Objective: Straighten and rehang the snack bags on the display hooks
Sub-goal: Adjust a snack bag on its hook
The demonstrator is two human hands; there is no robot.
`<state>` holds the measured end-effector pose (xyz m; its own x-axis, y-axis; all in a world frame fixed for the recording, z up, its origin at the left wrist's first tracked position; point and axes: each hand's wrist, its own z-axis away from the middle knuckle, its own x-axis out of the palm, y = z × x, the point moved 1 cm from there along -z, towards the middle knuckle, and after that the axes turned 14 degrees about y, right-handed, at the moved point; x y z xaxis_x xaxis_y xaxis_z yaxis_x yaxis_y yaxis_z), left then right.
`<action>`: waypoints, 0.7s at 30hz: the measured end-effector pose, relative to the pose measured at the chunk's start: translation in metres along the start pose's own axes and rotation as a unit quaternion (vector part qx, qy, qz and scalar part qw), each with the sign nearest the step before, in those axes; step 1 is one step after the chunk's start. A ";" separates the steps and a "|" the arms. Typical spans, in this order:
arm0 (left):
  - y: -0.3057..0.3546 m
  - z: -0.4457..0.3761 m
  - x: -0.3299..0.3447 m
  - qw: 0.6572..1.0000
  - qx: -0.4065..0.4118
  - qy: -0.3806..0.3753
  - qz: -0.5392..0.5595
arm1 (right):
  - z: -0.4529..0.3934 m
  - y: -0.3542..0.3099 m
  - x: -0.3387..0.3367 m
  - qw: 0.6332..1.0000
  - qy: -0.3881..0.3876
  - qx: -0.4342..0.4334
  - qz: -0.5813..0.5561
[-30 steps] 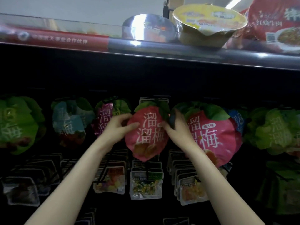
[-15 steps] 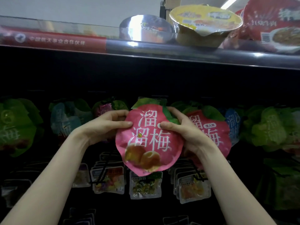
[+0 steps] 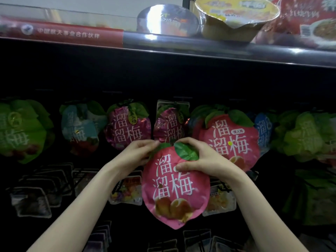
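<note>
A pink peach-shaped snack bag (image 3: 174, 190) with a green leaf top hangs free in front of the display, off its hook. My left hand (image 3: 135, 153) pinches its upper left edge. My right hand (image 3: 203, 159) grips the leaf top, thumb pressed on the front. Behind it, a dark magenta bag (image 3: 170, 124) hangs on the hook (image 3: 179, 102) above my hands. A larger pink bag (image 3: 231, 140) hangs just to the right.
More hung bags line the row: magenta (image 3: 127, 128), blue (image 3: 80, 128), green at the left (image 3: 21, 131) and right (image 3: 305, 135). Small clear packets (image 3: 127, 191) hang on the lower hooks. A shelf edge (image 3: 218, 50) overhead carries noodle bowls (image 3: 234, 17).
Both hands have pulled the pink bag down and off its hook toward me, uncovering the dark magenta bag behind. My grip has shifted up to the bag's leaf top.
</note>
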<state>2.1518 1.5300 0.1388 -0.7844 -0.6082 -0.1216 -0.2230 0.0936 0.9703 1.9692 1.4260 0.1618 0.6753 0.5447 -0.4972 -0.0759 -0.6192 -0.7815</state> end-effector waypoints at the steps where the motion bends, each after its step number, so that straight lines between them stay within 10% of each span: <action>1: 0.000 -0.003 0.000 1.000 0.015 0.024 0.007 | 0.003 -0.002 -0.002 1.000 0.001 -0.011 0.007; 6: 0.010 -0.052 0.011 0.946 0.177 0.188 -0.193 | 0.012 -0.016 -0.024 0.997 0.056 -0.045 0.012; 12: 0.023 -0.063 0.050 0.893 0.178 0.281 -0.302 | 0.010 -0.016 -0.047 0.993 0.106 -0.039 0.022; 21: -0.003 -0.035 0.065 0.923 0.254 0.153 -0.247 | 0.011 -0.006 -0.067 0.988 0.119 -0.022 0.097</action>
<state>2.1219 1.4620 0.1349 -0.3318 -0.8626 -0.3819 -0.8124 0.0555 0.5805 1.9166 1.3989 0.1956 0.8049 0.2676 -0.5296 -0.1929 -0.7261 -0.6600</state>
